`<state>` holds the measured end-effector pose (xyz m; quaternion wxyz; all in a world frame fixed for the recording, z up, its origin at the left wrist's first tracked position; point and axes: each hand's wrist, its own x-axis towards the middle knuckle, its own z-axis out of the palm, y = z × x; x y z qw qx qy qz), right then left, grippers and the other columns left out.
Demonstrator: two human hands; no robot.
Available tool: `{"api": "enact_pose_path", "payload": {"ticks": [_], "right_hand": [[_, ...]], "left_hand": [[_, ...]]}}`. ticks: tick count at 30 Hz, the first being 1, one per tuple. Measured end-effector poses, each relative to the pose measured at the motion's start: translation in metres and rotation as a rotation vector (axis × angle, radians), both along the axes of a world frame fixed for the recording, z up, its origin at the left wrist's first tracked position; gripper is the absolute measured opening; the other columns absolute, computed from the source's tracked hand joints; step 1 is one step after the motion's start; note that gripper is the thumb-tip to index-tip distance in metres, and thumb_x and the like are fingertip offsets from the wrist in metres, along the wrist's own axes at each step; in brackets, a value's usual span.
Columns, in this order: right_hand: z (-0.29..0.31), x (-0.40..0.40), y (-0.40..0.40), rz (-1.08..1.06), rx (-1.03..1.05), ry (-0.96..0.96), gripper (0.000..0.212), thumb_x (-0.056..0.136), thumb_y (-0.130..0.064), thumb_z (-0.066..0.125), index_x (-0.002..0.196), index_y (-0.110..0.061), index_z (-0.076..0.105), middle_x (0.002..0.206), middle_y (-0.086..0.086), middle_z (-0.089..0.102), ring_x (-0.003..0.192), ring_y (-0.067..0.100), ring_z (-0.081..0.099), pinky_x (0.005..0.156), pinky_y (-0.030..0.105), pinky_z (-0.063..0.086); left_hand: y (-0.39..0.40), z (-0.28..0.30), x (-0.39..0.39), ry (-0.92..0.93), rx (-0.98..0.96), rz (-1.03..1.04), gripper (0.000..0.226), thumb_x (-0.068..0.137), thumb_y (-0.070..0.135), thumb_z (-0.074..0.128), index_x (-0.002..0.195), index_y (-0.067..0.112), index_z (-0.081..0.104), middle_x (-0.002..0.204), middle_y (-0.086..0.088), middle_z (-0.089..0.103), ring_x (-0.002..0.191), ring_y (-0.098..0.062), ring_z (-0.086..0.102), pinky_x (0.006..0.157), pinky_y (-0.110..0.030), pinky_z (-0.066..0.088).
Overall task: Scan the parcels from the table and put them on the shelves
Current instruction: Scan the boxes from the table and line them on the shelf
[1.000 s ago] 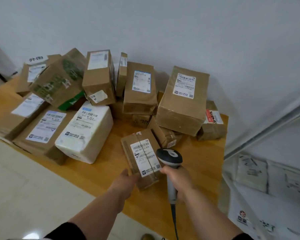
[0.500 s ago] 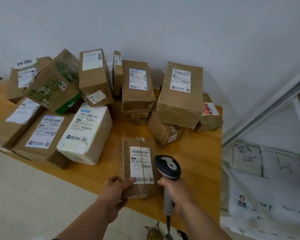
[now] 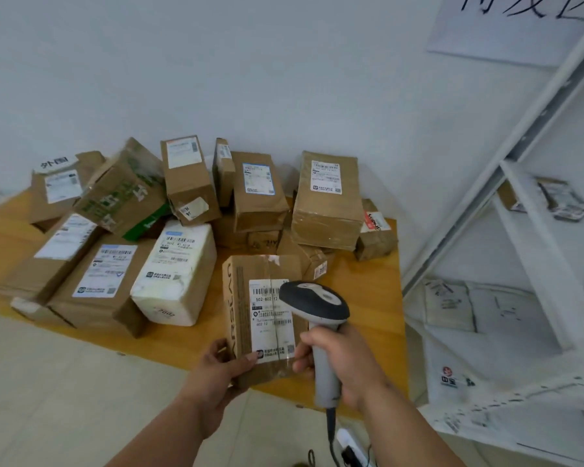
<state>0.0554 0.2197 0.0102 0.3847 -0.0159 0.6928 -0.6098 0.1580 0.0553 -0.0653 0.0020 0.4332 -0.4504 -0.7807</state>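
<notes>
L hand [image 3: 221, 369] grips parcel [image 3: 250, 318] at near-left corner, long axis pointing away; R hand [image 3: 344, 362] clenched round scanner [image 3: 314, 306], head over label [image 3: 267, 318], shelves [image 3: 506, 298] to right.

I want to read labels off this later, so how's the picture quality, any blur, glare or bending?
Head view: label on the held parcel is fairly sharp, tape glare at its top; scanner covers part; shelf frame bows with wide-angle distortion; shelf parcels smeared.
</notes>
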Motion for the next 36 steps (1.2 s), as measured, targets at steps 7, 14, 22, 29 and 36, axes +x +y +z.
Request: {"api": "enact_pose_path", "payload": {"ticks": [7,14,22,29,36], "right_hand": [[0.026,0.038,0.013,0.002,-0.025,0.038,0.020,0.088,0.001,0.060,0.069,-0.006,0.065,0.065,0.017,0.062,0.052,0.026,0.056,0.050,0.028,0.043],[0.042,0.051,0.023,0.013,-0.066,0.063,0.024,0.087,0.002,0.059,0.064,-0.005,0.064,0.063,0.018,0.060,0.049,0.026,0.054,0.050,0.029,0.041],[0.052,0.055,0.051,0.012,-0.100,0.050,0.009,0.064,-0.015,0.066,0.060,-0.007,0.065,0.062,0.018,0.060,0.048,0.026,0.053,0.048,0.028,0.042],[0.057,0.056,0.085,0.031,-0.082,0.064,0.009,0.077,-0.007,0.065,0.069,-0.004,0.061,0.061,0.016,0.060,0.048,0.025,0.052,0.049,0.027,0.043],[0.060,0.058,0.112,0.049,-0.072,0.082,0.007,0.074,-0.009,0.066,0.073,-0.004,0.061,0.062,0.016,0.059,0.049,0.026,0.053,0.050,0.027,0.043]], "left_hand": [[0.007,0.018,0.018,0.091,-0.036,-0.004,0.059,0.079,-0.005,0.074,0.129,0.014,0.048,0.113,-0.009,0.069,0.095,-0.027,0.067,0.064,-0.034,0.053],[0.017,0.031,0.028,0.142,-0.042,0.021,0.057,0.079,-0.006,0.074,0.126,0.015,0.049,0.113,-0.010,0.070,0.097,-0.028,0.068,0.066,-0.036,0.053],[0.047,0.037,0.035,0.177,-0.027,0.054,0.055,0.081,-0.008,0.071,0.125,0.015,0.049,0.113,-0.009,0.070,0.095,-0.026,0.067,0.065,-0.034,0.052],[0.074,0.042,0.040,0.185,-0.026,0.054,0.062,0.080,-0.007,0.072,0.131,0.015,0.046,0.115,-0.010,0.069,0.100,-0.029,0.066,0.070,-0.038,0.053],[0.095,0.054,0.043,0.205,-0.033,0.058,0.061,0.081,-0.008,0.071,0.131,0.015,0.045,0.114,-0.011,0.068,0.100,-0.029,0.065,0.074,-0.040,0.055]]}}
